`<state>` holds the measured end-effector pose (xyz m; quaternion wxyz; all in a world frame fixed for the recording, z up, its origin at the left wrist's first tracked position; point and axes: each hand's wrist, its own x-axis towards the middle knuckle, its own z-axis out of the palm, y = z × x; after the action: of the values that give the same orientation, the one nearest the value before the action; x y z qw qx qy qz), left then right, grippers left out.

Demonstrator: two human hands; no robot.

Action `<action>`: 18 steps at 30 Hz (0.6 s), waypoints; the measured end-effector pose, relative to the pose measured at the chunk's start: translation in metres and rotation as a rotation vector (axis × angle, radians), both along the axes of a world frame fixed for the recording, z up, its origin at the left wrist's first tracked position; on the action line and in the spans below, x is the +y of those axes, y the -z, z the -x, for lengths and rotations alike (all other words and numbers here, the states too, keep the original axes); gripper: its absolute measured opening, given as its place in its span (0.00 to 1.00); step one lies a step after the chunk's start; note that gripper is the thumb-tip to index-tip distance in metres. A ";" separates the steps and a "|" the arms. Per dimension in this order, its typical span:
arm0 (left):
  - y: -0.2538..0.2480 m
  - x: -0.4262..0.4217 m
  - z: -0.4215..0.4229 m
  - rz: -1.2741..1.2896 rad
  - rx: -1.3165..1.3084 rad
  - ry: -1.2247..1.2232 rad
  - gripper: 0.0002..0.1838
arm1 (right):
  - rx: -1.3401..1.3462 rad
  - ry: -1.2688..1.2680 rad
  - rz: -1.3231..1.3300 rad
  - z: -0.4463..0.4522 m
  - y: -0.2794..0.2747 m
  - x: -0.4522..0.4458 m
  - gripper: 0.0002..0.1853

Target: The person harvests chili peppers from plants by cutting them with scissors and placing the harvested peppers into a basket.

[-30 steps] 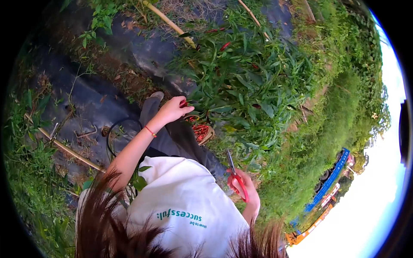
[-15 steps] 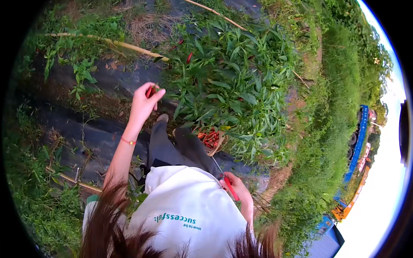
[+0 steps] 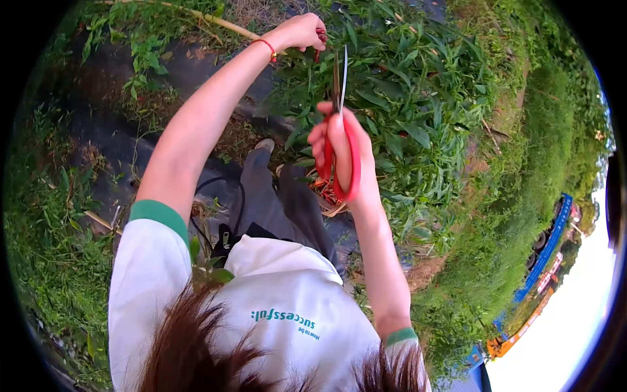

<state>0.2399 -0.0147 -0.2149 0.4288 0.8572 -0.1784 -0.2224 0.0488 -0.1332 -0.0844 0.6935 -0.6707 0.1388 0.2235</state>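
Observation:
My left hand (image 3: 302, 31) is stretched out to the edge of the pepper plants (image 3: 405, 98), with its fingers closed around a few red chili peppers (image 3: 321, 39). To the right of it and nearer my body, my right hand (image 3: 360, 140) grips red-handled scissors (image 3: 354, 163). Their blades point away from me, slightly apart, in front of the leaves. Beyond my right wrist, a woven basket (image 3: 336, 209) with red chilies sits beside my legs, partly hidden by my hand and the scissors.
Black plastic sheeting (image 3: 176, 78) covers the ground to the left, with weeds along it. A bamboo pole (image 3: 222, 23) lies across the upper left. My shoe (image 3: 264, 145) is beside the plants. A blue truck (image 3: 545, 245) stands far right beyond tall grass.
My left hand has reached forward and right to the plants, still holding chilies. My right hand has lifted the scissors from beside my waist to in front of the plants.

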 end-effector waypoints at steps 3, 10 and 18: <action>0.004 0.018 0.006 0.022 0.099 -0.027 0.10 | 0.138 0.054 -0.004 -0.028 0.030 0.004 0.25; 0.011 0.063 0.061 0.245 0.337 -0.392 0.08 | 0.390 -0.106 -0.018 -0.033 0.076 0.004 0.31; 0.024 0.073 0.077 0.320 0.436 -0.598 0.09 | 0.517 -0.186 -0.112 -0.046 0.095 0.009 0.29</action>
<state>0.1625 0.0583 -0.2386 0.6306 0.7263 0.1416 -0.2340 0.0951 -0.1241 -0.1791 0.6478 -0.5617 0.2365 0.4571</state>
